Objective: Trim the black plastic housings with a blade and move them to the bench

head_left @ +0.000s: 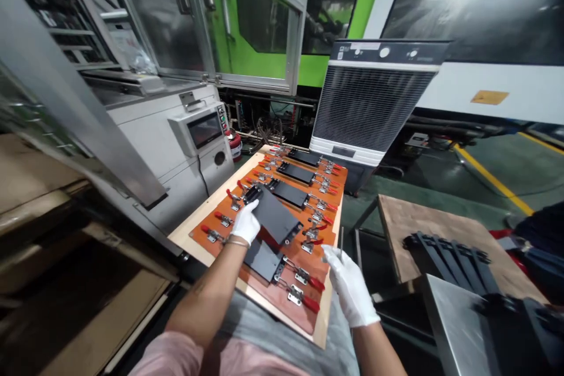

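Note:
My left hand (247, 224), in a white glove, grips a flat dark grey panel (275, 214) by its left edge. The panel is tilted above an orange fixture board (291, 312). Below it, another dark panel (264, 259) lies on the board between toggle clamps with red handles (311, 302). Farther back on the board lie several similar panels (288, 192), also between clamps. At the board's right edge is my right hand (350, 285), gloved in white, its fingers bent together. A thin dark rod (342, 241) sticks up from them; its lower end is hidden.
To the right, a wooden-topped table (396, 211) and a metal surface (449, 311) carry several dark parts (458, 258). An air cooler (370, 106) stands behind the board. A machine with a screen (205, 130) is at the left, near cardboard boxes (30, 188).

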